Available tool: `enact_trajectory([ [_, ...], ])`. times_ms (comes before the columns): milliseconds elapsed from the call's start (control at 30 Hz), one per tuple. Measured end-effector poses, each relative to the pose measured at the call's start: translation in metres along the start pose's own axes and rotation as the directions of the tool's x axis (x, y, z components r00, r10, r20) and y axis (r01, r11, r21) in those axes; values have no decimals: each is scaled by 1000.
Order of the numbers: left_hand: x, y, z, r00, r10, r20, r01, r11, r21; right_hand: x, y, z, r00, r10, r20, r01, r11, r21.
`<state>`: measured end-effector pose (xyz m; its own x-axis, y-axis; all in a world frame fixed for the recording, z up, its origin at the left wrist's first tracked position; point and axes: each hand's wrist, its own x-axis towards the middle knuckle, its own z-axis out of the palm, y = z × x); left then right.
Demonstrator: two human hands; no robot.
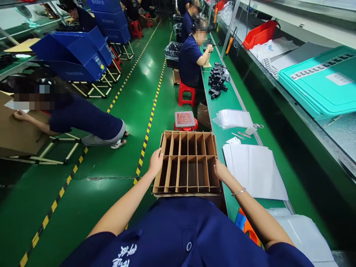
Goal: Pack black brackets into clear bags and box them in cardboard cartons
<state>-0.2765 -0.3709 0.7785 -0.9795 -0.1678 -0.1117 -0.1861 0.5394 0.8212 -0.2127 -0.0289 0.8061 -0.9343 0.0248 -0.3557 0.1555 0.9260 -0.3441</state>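
A brown cardboard divider with two rows of upright slots is right in front of my body. My left hand is closed on its left side. On the opposite side, my right hand grips the divider's right edge, close to the bench. The slots look dark inside, and what lies under the divider is mostly hidden. A stack of white sheets lies on the green bench just right of my right hand.
The green workbench runs along my right, bearing clear plastic bags and black parts. Ahead, a red stool stands on the floor, and a co-worker sits beyond it. Another person bends over a large carton at left.
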Motion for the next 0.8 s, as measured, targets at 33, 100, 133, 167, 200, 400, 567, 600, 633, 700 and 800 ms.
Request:
enact_trajectory([
  [33,-4,-2,5,999,35,25,-36,998,46,4,-4,6,1000,4,13,-4,1000,-21],
  [100,-16,-6,17,993,87,85,-97,987,126,9,-10,15,1000,5,31,-4,998,-55],
  [133,-22,-8,24,988,102,115,-120,980,162,10,-12,17,999,6,33,-3,998,-69],
  [167,-28,-10,31,984,112,141,-138,971,194,12,-13,17,999,7,32,-4,997,-80],
  [200,-33,-11,36,980,120,161,-154,963,221,13,-13,15,1000,9,25,-7,996,-90],
  [400,-35,-3,47,923,215,319,-348,821,453,41,-24,2,990,-2,-144,-11,996,-94],
  [567,-25,4,67,861,187,474,-460,684,566,69,-35,41,983,91,-162,-103,992,-69],
  [600,-24,3,71,856,185,483,-466,681,565,71,-34,50,981,109,-161,-120,991,-64],
  [633,-24,2,75,853,186,489,-471,679,563,73,-32,58,979,119,-163,-130,990,-60],
  [700,-25,-2,80,851,183,492,-471,680,563,75,-27,69,977,120,-174,-132,990,-58],
  [800,-26,-6,85,853,178,490,-466,681,565,76,-21,77,975,107,-194,-122,990,-70],
])
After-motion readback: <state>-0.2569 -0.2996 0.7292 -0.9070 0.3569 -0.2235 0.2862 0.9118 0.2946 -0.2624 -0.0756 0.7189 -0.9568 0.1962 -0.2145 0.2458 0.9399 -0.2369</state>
